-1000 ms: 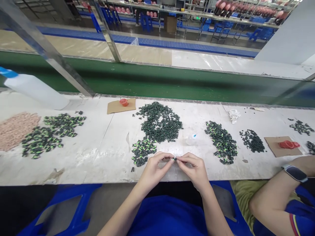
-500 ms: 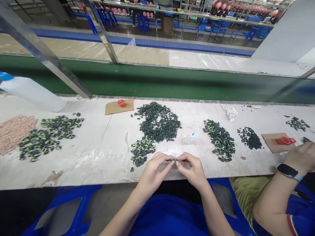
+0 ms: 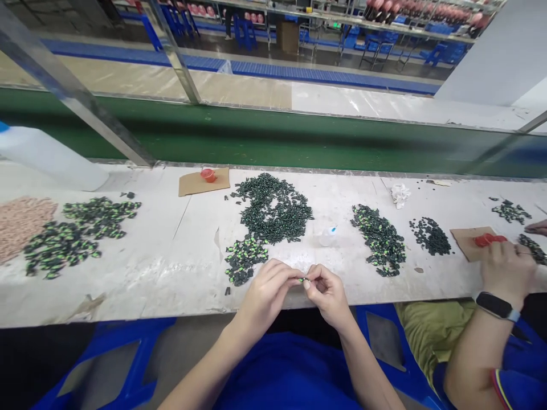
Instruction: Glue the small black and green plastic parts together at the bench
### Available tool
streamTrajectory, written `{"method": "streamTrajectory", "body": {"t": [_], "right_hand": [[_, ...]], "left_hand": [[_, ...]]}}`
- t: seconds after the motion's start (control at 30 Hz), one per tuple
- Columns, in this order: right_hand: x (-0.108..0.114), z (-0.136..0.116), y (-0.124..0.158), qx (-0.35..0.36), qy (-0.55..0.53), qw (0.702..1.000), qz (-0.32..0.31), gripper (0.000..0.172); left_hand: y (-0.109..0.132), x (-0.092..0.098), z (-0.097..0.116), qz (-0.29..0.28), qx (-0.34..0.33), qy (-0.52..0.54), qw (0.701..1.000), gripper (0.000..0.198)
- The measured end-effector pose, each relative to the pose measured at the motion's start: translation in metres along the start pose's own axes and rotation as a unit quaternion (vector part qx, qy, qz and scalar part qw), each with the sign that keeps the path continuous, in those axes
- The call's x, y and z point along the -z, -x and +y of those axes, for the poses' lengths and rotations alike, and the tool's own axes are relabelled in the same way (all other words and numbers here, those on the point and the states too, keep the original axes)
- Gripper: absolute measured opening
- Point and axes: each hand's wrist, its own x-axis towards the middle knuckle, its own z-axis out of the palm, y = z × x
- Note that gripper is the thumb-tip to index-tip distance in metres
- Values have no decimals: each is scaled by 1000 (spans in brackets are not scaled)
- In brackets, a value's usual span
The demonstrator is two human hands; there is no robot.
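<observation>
Between the fingertips of my left hand [image 3: 268, 293] and my right hand [image 3: 327, 293] is a tiny dark piece with bright green on it [image 3: 302, 279]. Both hands are closed in a pinch on it, just above the table's front edge. To the left of my left hand lies a small heap of black and green pieces [image 3: 245, 256]. Behind my hands spreads a larger pile of small dark green pieces [image 3: 294, 219]. A small clear bottle with a blue tip [image 3: 328, 237] stands behind my right hand.
Another pile of black-green pieces [image 3: 378, 242] and round black bits [image 3: 433, 236] lie to the right. A co-worker's hand [image 3: 506, 267] is by a red cup on cardboard. At left are pink pieces [image 3: 25, 225] and a white jug [image 3: 51, 156]. A red cup [image 3: 208, 175] sits further back.
My fingers have shifted slightly around the small piece, showing more of its green. The co-worker's hand has moved left and forward to the red cup. The view has shifted a little.
</observation>
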Motion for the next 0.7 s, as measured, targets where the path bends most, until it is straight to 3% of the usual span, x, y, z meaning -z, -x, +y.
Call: {"method": "streamTrajectory", "body": {"t": [0.3,0.7], "right_hand": [[3,-14,-5,-16,61,994,-86,19],[-12,-6,-6,-41,-39,997,-42,36]], "left_hand": [[-3,13,-5,-32,28,7,999,17],[-5,20,-8,-40,-7,30,999,18]]}}
